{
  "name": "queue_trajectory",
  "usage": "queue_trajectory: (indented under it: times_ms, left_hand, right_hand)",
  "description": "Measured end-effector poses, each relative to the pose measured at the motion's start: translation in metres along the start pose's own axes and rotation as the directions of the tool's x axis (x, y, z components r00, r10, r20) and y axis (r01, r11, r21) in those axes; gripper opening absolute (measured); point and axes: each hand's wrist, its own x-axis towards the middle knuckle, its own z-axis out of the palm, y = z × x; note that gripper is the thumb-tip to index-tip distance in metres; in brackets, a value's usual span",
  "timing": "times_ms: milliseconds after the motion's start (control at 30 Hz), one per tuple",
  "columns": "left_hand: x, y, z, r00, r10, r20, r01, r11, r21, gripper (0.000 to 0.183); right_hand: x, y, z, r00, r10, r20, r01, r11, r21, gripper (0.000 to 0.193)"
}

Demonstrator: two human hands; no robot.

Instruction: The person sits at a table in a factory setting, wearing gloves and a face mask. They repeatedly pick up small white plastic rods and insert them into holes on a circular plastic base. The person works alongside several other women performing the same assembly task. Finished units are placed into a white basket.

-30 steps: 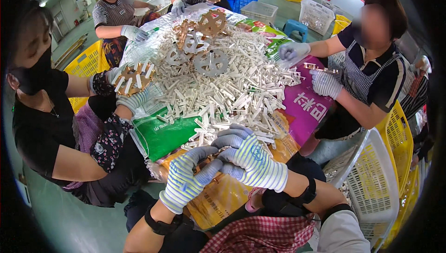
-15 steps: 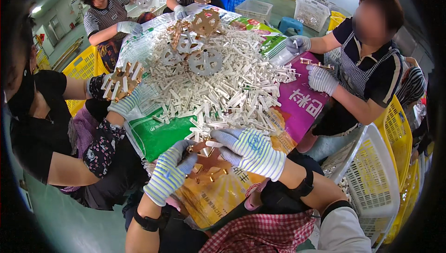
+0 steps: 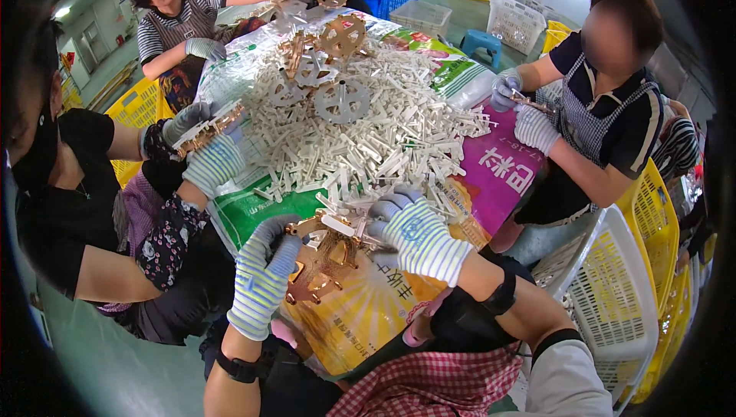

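My left hand is closed on the edge of a copper-coloured metal disc with cut-outs and raised slots. One white strip lies in a slot on the disc's far side. Right of the disc, my right hand is at the near edge of a heap of small white strips; its fingers are bent and apart, and I see nothing held in them. Both hands wear striped, grey-fingered gloves. The disc is over a yellow printed sack that covers the near part of the work surface.
On the heap lie a silver slotted disc and a copper disc. Co-workers sit around the surface; the one at left holds a copper disc, the one at right a small metal part. A white crate stands at my right.
My right hand has left the white strip in the disc and moved away to the right, toward the heap. The disc is now tilted, showing more of its face. Co-workers' hands have moved.
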Motion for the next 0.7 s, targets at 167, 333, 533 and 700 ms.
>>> queue_trajectory:
  times_ms: [167, 333, 533, 700]
  left_hand:
    - [-0.003, -0.006, 0.005, 0.998, -0.035, 0.056, 0.033, 0.999, 0.032, 0.03]
    - [0.0, -0.017, 0.004, 0.993, -0.007, 0.12, 0.002, 0.999, 0.047, 0.032]
    - [-0.003, -0.015, 0.005, 0.987, -0.024, 0.16, 0.013, 0.997, 0.07, 0.033]
    - [-0.002, -0.017, 0.007, 0.985, 0.009, 0.175, -0.025, 0.996, 0.091, 0.034]
  right_hand:
    - [0.004, 0.011, 0.009, 0.999, -0.028, 0.03, 0.031, 0.995, -0.099, 0.033]
    - [0.001, 0.019, 0.011, 0.994, 0.063, -0.088, -0.059, 0.997, 0.042, 0.024]
    - [0.001, 0.022, -0.003, 0.965, 0.243, -0.099, -0.227, 0.962, 0.15, 0.025]
    - [0.003, 0.031, 0.003, 0.953, 0.244, -0.178, -0.179, 0.931, 0.32, 0.022]
